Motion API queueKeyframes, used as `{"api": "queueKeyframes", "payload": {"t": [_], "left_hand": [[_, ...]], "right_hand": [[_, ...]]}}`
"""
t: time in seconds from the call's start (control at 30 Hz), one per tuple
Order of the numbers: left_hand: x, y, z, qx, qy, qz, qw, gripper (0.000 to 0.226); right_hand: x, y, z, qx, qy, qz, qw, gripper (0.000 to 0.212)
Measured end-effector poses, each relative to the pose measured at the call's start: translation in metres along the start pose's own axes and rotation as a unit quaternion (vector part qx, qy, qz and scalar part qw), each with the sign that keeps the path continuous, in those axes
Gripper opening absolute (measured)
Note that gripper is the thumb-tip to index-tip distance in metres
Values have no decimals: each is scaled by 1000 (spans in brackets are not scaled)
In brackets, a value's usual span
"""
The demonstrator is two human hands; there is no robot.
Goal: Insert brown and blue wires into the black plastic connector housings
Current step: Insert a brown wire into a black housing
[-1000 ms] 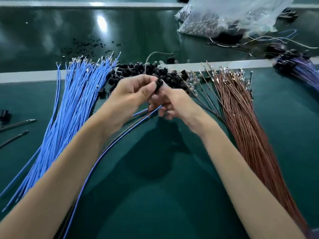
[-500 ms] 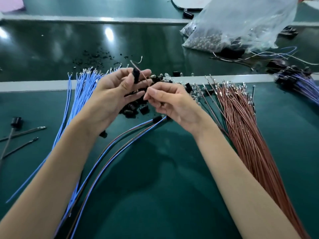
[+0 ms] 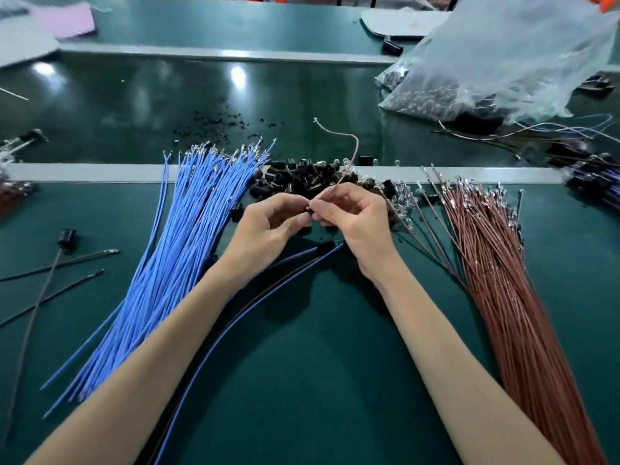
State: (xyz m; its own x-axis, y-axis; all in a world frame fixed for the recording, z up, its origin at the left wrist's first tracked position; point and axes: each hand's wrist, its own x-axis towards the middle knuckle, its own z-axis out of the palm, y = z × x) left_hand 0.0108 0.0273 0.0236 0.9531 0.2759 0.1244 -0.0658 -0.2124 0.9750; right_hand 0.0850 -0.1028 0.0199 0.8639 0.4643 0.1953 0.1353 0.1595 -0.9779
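Observation:
My left hand (image 3: 268, 226) pinches a small black connector housing (image 3: 307, 209), mostly hidden by my fingertips. My right hand (image 3: 355, 219) pinches a short brown wire (image 3: 349, 152) right at the housing; the wire curls up and back over the pile. A heap of black housings (image 3: 308, 179) lies just behind my hands. A thick fan of blue wires (image 3: 188, 236) spreads on the left, a fan of brown wires (image 3: 496, 270) on the right. A blue and brown wire pair (image 3: 235, 330) ending in a black housing runs between my forearms.
A clear plastic bag of parts (image 3: 486, 72) sits at the back right. Finished bundles (image 3: 600, 182) lie at the right edge. Loose dark wires and a black part (image 3: 67, 236) lie at the left. A pale rail (image 3: 84, 171) crosses the green table.
My hands came together lower over the mat. The housing held up in my left fingers is now met by my right hand, which has taken the short brown wire.

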Motion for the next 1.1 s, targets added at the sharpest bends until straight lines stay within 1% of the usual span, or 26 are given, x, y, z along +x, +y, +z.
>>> {"api": "queueKeyframes", "payload": {"t": [0.13,0.23,0.4,0.47,0.6,0.7,0.8,0.93,1.0,1.1], "left_hand": [[-1,0,0,-12,10,-2,1000,19],[-1,1,0,-15,13,1,1000,19],[-3,1,1,-5,4,0,1000,17],[-3,1,1,3,2,2,1000,18],[-3,2,2,1,8,3,1000,19],[-4,3,1,9,2,4,1000,20],[-4,5,1,17,-2,7,1000,21],[-5,5,1,3,0,4,1000,21],[-5,6,1,-1,-1,7,1000,21],[-5,6,1,-1,4,11,1000,22]], "right_hand": [[2,-1,3,-45,7,-15,999,20],[3,-3,0,-43,18,-8,999,20],[4,-8,-8,-15,-52,55,997,11],[5,-10,-12,-28,-62,57,996,9],[6,-15,-20,-26,-54,49,997,14],[5,-17,-17,-52,-72,39,995,13],[5,-16,-13,-75,-48,37,995,11],[6,-14,-13,-93,-20,43,994,13],[6,-13,-13,-99,-20,43,994,12],[6,-14,-14,-78,-26,39,996,12]]}}
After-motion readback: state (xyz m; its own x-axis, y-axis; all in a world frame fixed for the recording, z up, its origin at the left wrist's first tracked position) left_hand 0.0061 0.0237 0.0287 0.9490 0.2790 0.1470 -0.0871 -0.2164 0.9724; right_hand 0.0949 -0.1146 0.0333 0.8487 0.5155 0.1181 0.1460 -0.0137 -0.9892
